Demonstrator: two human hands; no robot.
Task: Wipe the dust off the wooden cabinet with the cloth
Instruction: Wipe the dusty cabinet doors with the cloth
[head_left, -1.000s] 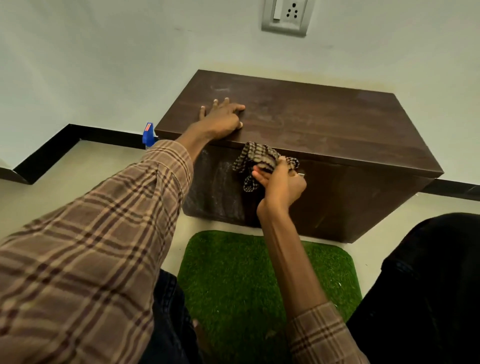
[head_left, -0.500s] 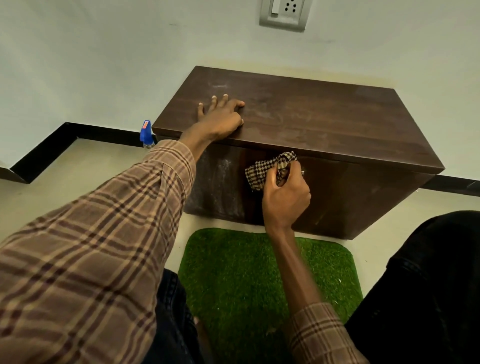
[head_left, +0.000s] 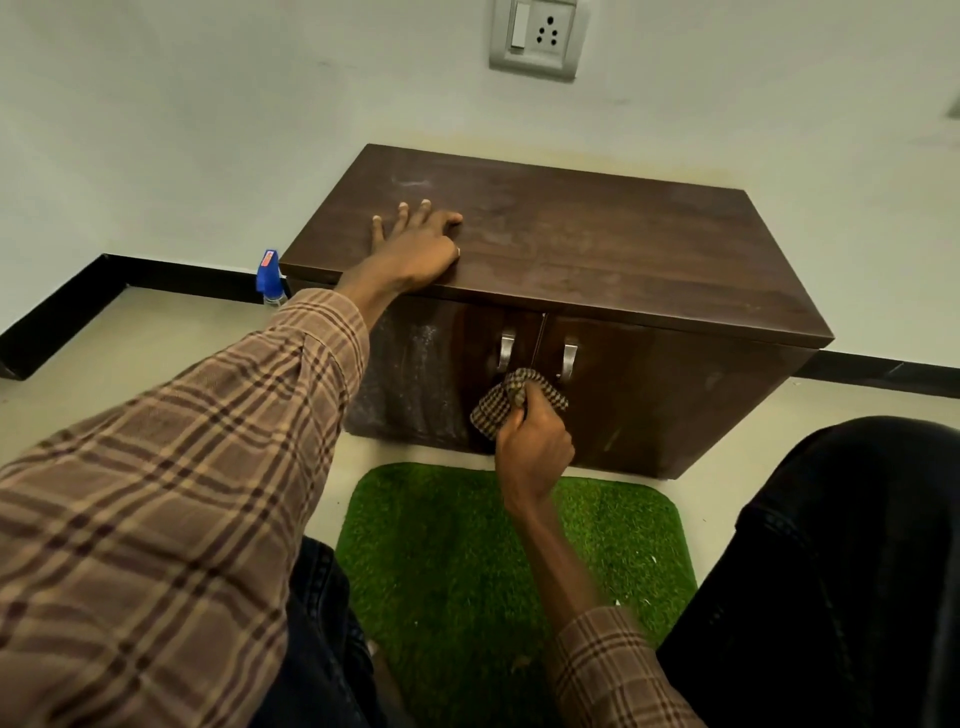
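Note:
A low dark wooden cabinet (head_left: 597, 249) stands against the wall, with two doors and two metal handles (head_left: 506, 351) on its front. Pale dust smears show on the left door and on the top. My left hand (head_left: 415, 247) lies flat, fingers spread, on the front left of the top. My right hand (head_left: 535, 452) grips a bunched brown checked cloth (head_left: 498, 408) and presses it on the door front, just below the handles, near the gap between the doors.
A green grass-like mat (head_left: 467, 561) lies on the floor before the cabinet. A blue-capped spray bottle (head_left: 269, 278) stands left of the cabinet by the black skirting. A wall socket (head_left: 537, 39) sits above. My dark-trousered knees flank the mat.
My right hand has slid the cloth down the door front from under the top edge to below the handles, which now show. The left hand stays put on top.

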